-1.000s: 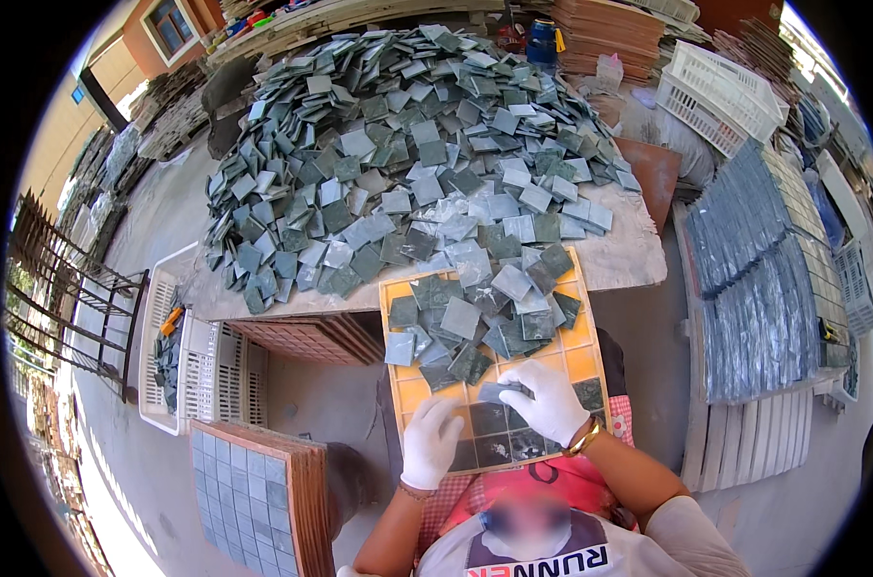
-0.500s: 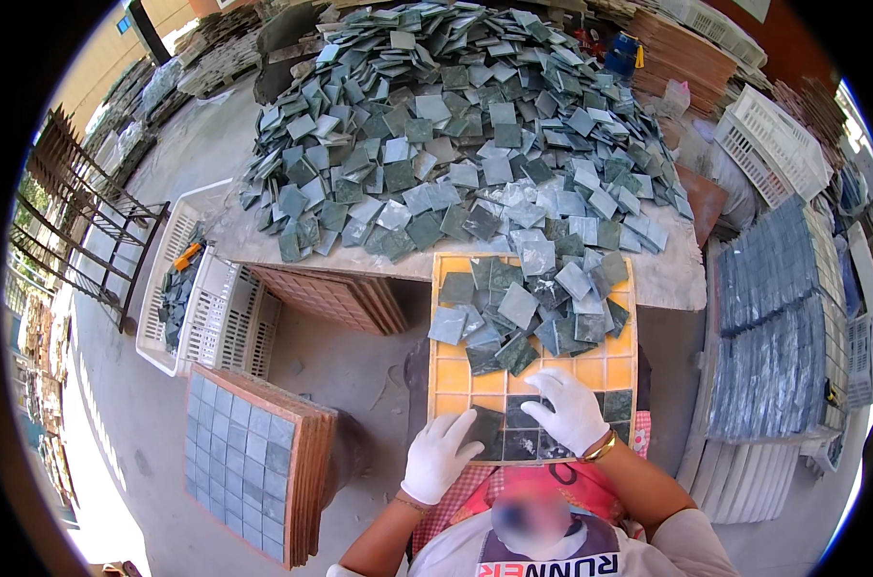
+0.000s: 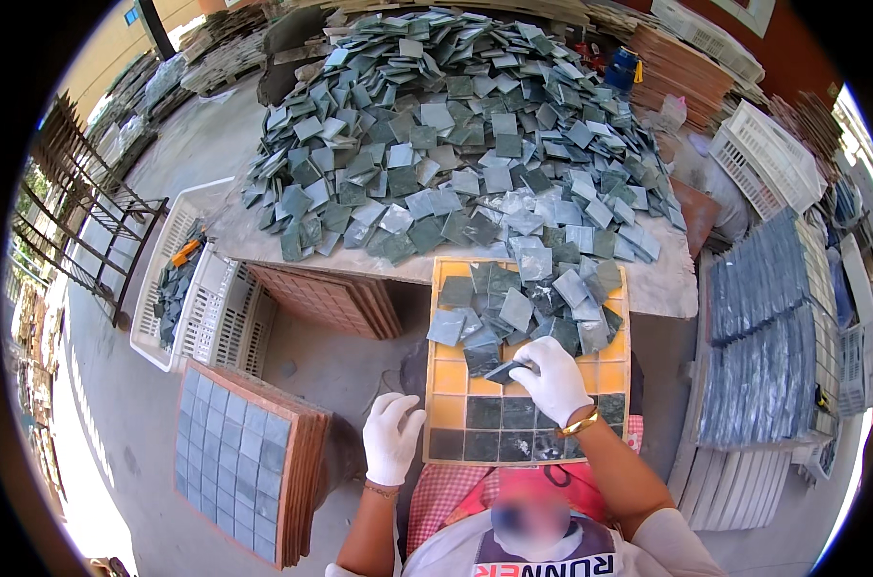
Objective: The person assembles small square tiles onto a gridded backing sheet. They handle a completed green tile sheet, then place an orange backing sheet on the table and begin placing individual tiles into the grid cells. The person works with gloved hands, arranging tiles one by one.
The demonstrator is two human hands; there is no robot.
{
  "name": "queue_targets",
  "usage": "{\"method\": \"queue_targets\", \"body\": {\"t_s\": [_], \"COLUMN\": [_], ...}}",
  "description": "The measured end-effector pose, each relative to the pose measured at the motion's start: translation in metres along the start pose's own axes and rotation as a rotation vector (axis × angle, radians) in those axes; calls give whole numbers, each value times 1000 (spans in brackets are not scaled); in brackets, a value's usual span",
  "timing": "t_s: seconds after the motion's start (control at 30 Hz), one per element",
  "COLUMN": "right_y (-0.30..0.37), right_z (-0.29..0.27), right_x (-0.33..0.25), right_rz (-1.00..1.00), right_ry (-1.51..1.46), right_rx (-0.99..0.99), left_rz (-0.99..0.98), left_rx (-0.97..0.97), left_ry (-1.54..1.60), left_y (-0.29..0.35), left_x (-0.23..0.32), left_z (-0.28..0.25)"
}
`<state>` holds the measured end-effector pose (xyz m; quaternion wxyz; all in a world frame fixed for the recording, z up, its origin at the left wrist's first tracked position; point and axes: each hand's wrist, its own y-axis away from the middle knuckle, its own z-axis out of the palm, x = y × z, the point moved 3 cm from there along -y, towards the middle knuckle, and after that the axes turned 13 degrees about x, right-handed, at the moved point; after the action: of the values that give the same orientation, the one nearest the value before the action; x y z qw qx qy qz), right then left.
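Observation:
My right hand (image 3: 553, 379), in a white glove, pinches a dark stone tile (image 3: 504, 372) that is tilted on edge above the yellow grid tray (image 3: 446, 377). Loose grey-green tiles (image 3: 516, 309) are heaped over the tray's far part. Dark tiles (image 3: 482, 412) fill cells in its two near rows, partly covered by my right hand and wrist. Off the tray's left edge, my left hand (image 3: 392, 439), also gloved, is raised with bent fingers and thumb apart, nothing visible in it.
A large mound of tiles (image 3: 436, 163) covers the table (image 3: 667, 279) beyond the tray. Stacked tile-filled boards (image 3: 232, 452) stand at left, near white crates (image 3: 227, 313). Bundled dark tiles (image 3: 759, 370) are piled at right. A metal rack (image 3: 90, 240) stands far left.
My right hand has moved up the tray and taken a tile. My left hand has drawn back left, off the tray, uncovering a dark tile in its near-left corner.

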<state>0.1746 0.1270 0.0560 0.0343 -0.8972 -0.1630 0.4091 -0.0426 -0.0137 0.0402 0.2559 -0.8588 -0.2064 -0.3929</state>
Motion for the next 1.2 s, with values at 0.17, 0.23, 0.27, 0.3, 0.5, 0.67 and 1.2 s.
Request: {"method": "queue_targets", "body": {"t_s": [0.17, 0.23, 0.27, 0.3, 0.5, 0.67, 1.2], "right_y": [11, 15, 16, 19, 12, -7, -6], "right_z": [22, 47, 58, 68, 49, 31, 69], "right_x": [-35, -38, -39, -43, -46, -31, -33], "right_rz": [-186, -253, -276, -305, -408, -394, -251], "right_ry": [-165, -179, -127, -96, 109, 225, -162], "right_rx": [-170, -280, -331, -353, -25, 37, -99], "left_rz": [-43, -50, -37, -59, 198, 276, -7], "left_rx": [46, -9, -51, -81, -178, -222, -2], "left_ry": [30, 30, 13, 27, -102, -237, -39], "left_y": [11, 16, 18, 19, 8, -4, 12], "left_x": [-15, -7, -7, -2, 4, 13, 0], "left_z": [-11, -5, 1, 3, 12, 26, 19]}}
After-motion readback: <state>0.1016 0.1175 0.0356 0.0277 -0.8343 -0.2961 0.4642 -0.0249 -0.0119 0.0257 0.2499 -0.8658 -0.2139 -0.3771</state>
